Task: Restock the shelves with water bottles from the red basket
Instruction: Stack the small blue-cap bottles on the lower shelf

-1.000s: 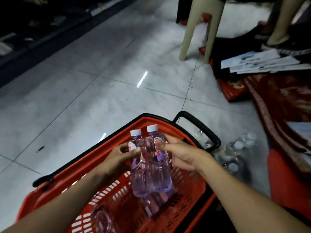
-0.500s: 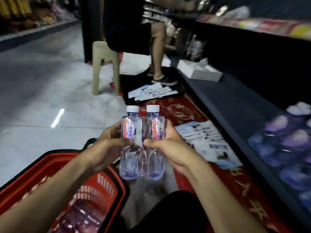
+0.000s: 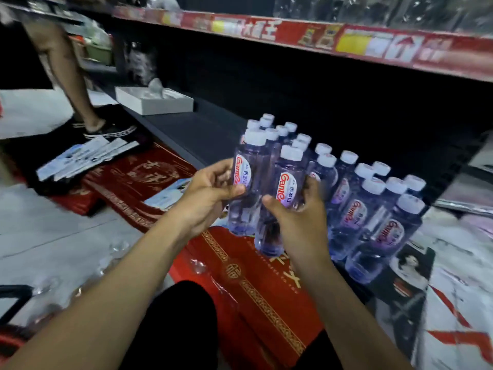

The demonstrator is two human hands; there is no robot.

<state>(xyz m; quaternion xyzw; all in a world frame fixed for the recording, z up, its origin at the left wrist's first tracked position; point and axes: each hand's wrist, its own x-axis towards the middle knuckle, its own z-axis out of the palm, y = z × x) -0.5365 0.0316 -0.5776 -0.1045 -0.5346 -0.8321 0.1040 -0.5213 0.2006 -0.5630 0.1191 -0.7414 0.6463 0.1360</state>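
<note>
Left grip (image 3: 210,194), right grip (image 3: 300,220) around bottles (image 3: 252,156)

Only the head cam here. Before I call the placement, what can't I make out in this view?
All in the head view:
Red basket: only a sliver shows at the lower-left edge; what is inside is cut off.
Shelf bottles: the held bottles cover part of the left rows, so no full count.
Price strip on the upper shelf: blurred, unreadable.
Upper shelf stock: cut off by the top edge.
</note>
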